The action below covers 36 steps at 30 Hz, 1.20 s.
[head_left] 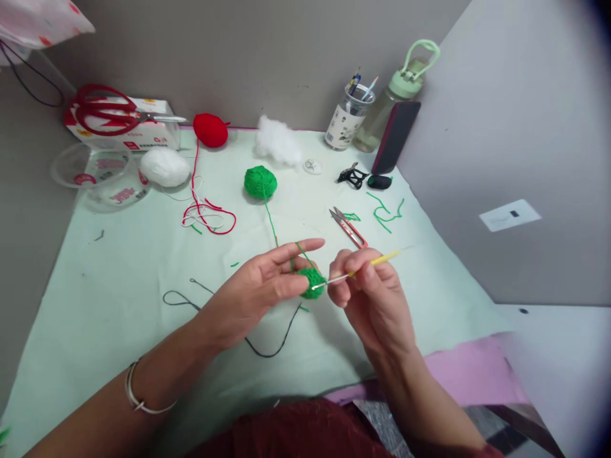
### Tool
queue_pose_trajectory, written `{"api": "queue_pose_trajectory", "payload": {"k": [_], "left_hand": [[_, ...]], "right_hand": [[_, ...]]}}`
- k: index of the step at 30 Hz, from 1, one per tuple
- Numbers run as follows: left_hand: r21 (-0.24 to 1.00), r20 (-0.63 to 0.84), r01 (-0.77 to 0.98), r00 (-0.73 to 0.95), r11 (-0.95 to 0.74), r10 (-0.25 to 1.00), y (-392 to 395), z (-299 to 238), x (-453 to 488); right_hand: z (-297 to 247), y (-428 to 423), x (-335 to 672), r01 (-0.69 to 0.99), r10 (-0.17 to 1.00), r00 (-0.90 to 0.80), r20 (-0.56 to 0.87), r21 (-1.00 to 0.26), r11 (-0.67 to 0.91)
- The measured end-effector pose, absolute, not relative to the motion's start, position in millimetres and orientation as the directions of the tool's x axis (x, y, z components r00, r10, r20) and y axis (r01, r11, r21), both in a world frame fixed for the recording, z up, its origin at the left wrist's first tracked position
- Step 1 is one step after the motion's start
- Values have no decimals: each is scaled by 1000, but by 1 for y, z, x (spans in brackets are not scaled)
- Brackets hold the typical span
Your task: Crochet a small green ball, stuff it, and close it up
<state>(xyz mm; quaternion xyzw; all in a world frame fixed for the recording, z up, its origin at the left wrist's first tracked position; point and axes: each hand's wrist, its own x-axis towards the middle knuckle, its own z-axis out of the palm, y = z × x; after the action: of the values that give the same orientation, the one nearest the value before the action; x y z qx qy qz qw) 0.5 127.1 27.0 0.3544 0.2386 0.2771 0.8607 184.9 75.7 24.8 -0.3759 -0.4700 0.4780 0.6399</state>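
Note:
Between the thumb and fingers of my left hand (260,283) is a small round green crochet piece (314,284). Green yarn runs over the raised index finger of that hand and back to a green yarn ball (260,183). My right hand (375,289) pinches a crochet hook (384,258) with a yellow handle. The hook's metal shaft lies against the green piece; whether its tip is inside a stitch I cannot tell. Thread snips (349,228) with orange handles rest beyond my right hand.
Red scissors (107,114) lie on a box at the back left, near clear plastic tubs (117,191), white yarn (165,166) and red yarn (210,130). White stuffing (277,141) sits at the back. A pen cup (346,121), bottle (389,108) and phone (396,138) stand back right. Dark cord (267,355) lies under my left hand.

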Motion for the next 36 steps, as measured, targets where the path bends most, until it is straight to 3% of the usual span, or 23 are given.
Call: {"api": "queue_pose_trajectory", "payload": {"k": [5, 12, 16, 23, 28, 32, 36], "left_hand": [[808, -167, -303, 705, 506, 689, 125, 25, -1], [924, -127, -222, 589, 311, 798, 122, 27, 0], [959, -111, -159, 547, 233, 830, 124, 30, 1], [976, -132, -69, 568, 207, 812, 128, 30, -3], [985, -131, -24, 557, 173, 820, 129, 31, -3], [988, -126, -8, 557, 157, 821, 128, 31, -2], [986, -139, -6, 531, 168, 836, 127, 30, 0]], "right_hand": [[21, 74, 174, -82, 881, 245, 404, -897, 434], [15, 77, 172, 131, 850, 189, 492, -870, 475], [12, 80, 174, -20, 881, 210, 425, -899, 438], [16, 85, 175, -240, 961, 211, 178, -944, 228], [15, 85, 181, -252, 970, 147, 193, -941, 225], [14, 81, 187, -128, 950, 114, 291, -944, 305], [18, 73, 190, 217, 850, 43, 525, -835, 505]]}}
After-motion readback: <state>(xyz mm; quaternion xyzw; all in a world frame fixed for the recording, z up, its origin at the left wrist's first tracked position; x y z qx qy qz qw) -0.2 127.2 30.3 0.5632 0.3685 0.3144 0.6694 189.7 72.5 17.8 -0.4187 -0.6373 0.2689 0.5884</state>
